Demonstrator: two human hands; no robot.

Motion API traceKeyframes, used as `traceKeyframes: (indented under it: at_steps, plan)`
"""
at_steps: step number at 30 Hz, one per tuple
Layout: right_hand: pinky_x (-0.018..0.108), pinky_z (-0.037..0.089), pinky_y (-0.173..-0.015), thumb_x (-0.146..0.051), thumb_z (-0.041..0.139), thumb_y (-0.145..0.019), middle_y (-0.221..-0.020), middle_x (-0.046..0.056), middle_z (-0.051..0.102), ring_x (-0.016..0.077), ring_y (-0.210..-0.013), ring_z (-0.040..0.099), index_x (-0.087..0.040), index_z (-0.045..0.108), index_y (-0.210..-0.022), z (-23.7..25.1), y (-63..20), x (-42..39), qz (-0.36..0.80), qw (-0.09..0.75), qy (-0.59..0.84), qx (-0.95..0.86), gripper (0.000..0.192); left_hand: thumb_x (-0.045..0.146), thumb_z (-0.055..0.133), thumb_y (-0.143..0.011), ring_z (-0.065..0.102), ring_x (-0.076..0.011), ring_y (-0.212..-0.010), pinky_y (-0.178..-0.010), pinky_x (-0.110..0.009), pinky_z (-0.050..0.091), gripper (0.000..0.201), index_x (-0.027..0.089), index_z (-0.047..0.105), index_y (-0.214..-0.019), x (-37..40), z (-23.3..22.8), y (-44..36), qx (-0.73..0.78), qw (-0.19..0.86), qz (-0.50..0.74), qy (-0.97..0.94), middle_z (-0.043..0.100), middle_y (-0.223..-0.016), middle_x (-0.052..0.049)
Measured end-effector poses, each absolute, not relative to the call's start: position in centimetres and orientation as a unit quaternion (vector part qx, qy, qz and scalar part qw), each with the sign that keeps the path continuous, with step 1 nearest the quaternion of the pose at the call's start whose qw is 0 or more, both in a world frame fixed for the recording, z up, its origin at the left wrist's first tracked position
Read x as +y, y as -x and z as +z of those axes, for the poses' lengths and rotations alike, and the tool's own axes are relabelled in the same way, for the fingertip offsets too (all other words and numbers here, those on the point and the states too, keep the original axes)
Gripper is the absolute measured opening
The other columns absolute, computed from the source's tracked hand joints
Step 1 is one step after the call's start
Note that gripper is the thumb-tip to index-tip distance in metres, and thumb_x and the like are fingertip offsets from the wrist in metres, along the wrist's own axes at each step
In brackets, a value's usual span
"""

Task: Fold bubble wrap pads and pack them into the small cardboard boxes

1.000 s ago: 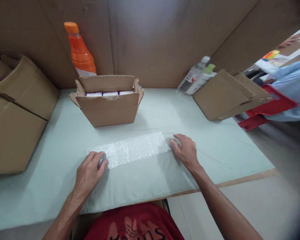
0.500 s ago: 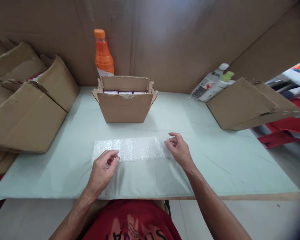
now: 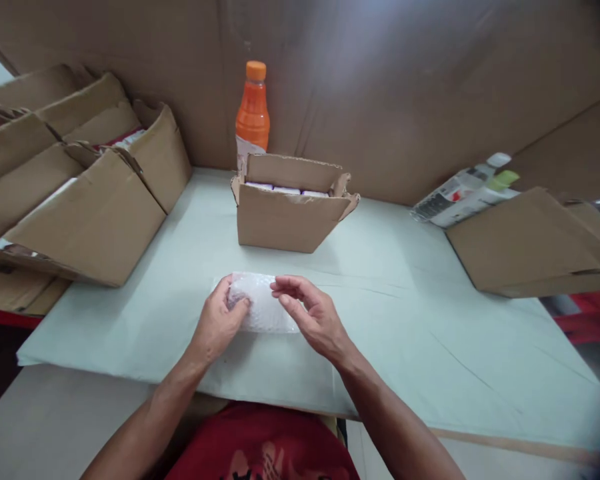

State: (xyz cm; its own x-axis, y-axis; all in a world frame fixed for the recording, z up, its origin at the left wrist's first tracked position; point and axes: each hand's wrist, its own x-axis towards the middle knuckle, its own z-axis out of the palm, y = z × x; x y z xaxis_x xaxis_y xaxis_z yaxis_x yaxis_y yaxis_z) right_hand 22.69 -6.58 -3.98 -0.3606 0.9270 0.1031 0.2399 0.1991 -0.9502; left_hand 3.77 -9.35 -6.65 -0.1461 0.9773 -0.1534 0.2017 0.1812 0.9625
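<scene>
A sheet of clear bubble wrap [image 3: 263, 310] lies folded over on the pale green table cover [image 3: 405, 313], right in front of me. My left hand [image 3: 219, 324] pinches its left end, where a small dark item shows through the wrap. My right hand [image 3: 310, 313] rests on the wrap's right part with fingers spread over the fold. Behind them stands a small open cardboard box [image 3: 290, 213] with white packs inside.
An orange drink bottle [image 3: 253, 113] stands behind the small box. Large open cartons [image 3: 90, 200] fill the left side. At the right lie flattened cardboard [image 3: 530, 243] and two lying bottles [image 3: 463, 190]. A cardboard wall closes the back.
The bubble wrap lay flat as a long strip; my right hand has brought its right end leftward over the item at my left hand. The view has swung to the left.
</scene>
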Motion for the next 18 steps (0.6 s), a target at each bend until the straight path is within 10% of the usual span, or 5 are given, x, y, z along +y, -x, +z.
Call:
traceKeyframes:
  at_steps: [4, 11, 18]
  plan:
    - [0.031, 0.056, -0.074, -0.026, 0.056, -0.095, -0.107, 0.006, 0.074, 0.0167, -0.083, 0.068, -0.022, 0.068, -0.112, -6.1, -23.3, -5.5, 0.347, 0.272, 0.470, -0.765, 0.021, 0.030, 0.059, -0.083, 0.068, -0.0215, -0.087, -0.079, -0.034, 0.051, 0.061, 0.018, 0.050, -0.142, -8.5, -8.5, -1.6, 0.705, 0.329, 0.318, -0.542, 0.072, -0.101, -0.006]
    - [0.043, 0.053, -0.098, -0.020, 0.057, -0.092, -0.118, 0.012, 0.070, 0.0261, -0.111, 0.064, -0.019, 0.069, -0.113, -11.0, -22.8, -4.9, 0.215, 0.169, 0.454, -0.848, 0.024, 0.027, 0.057, -0.089, 0.066, -0.0232, -0.091, -0.075, -0.033, 0.052, 0.060, 0.017, 0.044, -0.147, -8.7, -10.3, -0.4, 0.742, 0.127, 0.255, -0.607, 0.067, -0.107, -0.010]
    - [0.041, 0.054, -0.092, -0.022, 0.058, -0.092, -0.116, 0.011, 0.070, 0.0247, -0.106, 0.065, -0.021, 0.070, -0.111, -11.4, -23.1, -5.1, 0.231, 0.208, 0.441, -0.842, 0.023, 0.018, 0.051, -0.093, 0.062, -0.0235, -0.091, -0.082, -0.034, 0.050, 0.024, 0.022, 0.073, -0.102, -8.7, -10.8, 0.0, 0.642, 0.083, 0.175, -0.742, 0.066, -0.096, -0.008]
